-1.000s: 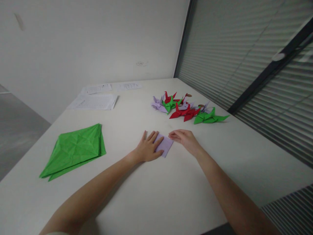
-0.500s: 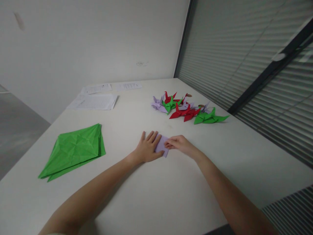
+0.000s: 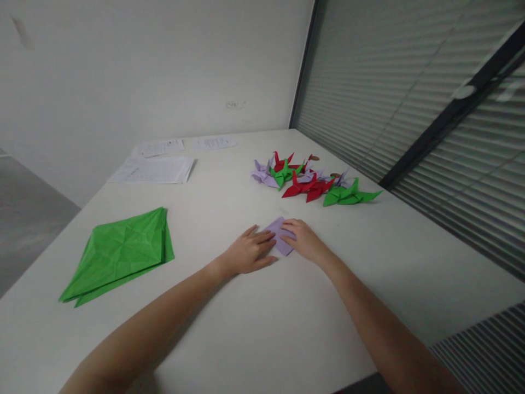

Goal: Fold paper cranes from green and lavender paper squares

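A small folded sheet of purple origami paper (image 3: 279,235) lies on the white table (image 3: 254,328), between my two hands. My left hand (image 3: 251,251) rests with its fingers stretched out, their tips on the paper's left side. From the right, my right hand (image 3: 301,239) lies over the paper's right edge, fingers apart and touching it. Part of the sheet is hidden beneath the fingers of both hands.
Behind my hands sits a cluster of folded paper cranes, among them a red one (image 3: 299,186), a green one (image 3: 350,194) and a purple one (image 3: 263,173). Folded green paper (image 3: 123,246) lies at left. Printed sheets (image 3: 153,169) lie further back. Window blinds (image 3: 389,98) border the right.
My right hand has gone from pinching the purple paper's right edge to lying on it with fingers apart. My left hand has slid partly off, uncovering more of the paper, which has turned slightly.
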The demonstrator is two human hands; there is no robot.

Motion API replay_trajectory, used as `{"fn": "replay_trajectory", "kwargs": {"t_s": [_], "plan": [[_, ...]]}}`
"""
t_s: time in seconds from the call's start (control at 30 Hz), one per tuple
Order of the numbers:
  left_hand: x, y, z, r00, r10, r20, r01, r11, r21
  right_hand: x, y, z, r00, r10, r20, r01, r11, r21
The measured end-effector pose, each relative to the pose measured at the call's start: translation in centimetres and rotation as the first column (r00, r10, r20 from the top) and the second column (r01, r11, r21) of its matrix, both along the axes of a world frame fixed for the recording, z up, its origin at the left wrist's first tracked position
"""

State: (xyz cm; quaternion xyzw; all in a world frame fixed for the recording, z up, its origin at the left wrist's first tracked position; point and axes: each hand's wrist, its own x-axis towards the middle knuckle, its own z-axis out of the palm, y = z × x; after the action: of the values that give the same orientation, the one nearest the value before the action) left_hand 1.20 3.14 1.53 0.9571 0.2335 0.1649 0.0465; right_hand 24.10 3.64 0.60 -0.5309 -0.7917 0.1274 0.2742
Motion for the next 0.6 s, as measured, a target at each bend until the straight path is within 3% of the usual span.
{"fn": "replay_trajectory", "kwargs": {"t_s": [0.13, 0.2, 0.33, 0.4, 0.47, 0.6], "plan": [[0.2, -0.1, -0.2, 0.997, 0.077, -0.002, -0.077, 0.997, 0.013, 0.2, 0.1, -0.6, 0.997, 0.022, 0.073, -0.023, 1.000, 0.009], [0.2, -0.2, -0.2, 0.983, 0.177, 0.041, -0.178, 0.983, 0.041, 0.3, 0.0, -0.7, 0.996, 0.028, 0.087, -0.029, 1.000, 0.006], [0.0, 0.3, -0.2, 0.893, 0.431, 0.128, -0.444, 0.891, 0.099, 0.4, 0.1, -0.7, 0.993, 0.038, 0.109, -0.037, 0.999, -0.010], [-0.2, 0.7, -0.3, 0.861, 0.480, 0.168, -0.500, 0.859, 0.111, 0.4, 0.1, -0.7, 0.992, 0.040, 0.123, -0.039, 0.999, -0.015], [-0.4, 1.0, -0.4, 0.886, 0.423, 0.190, -0.446, 0.889, 0.104, 0.4, 0.1, -0.6, 0.989, 0.040, 0.145, -0.038, 0.999, -0.018], [-0.5, 1.0, -0.3, 0.990, 0.094, 0.102, -0.100, 0.993, 0.057, 0.1, -0.2, 0.1, 0.981, 0.000, 0.195, 0.002, 1.000, -0.012]]}}
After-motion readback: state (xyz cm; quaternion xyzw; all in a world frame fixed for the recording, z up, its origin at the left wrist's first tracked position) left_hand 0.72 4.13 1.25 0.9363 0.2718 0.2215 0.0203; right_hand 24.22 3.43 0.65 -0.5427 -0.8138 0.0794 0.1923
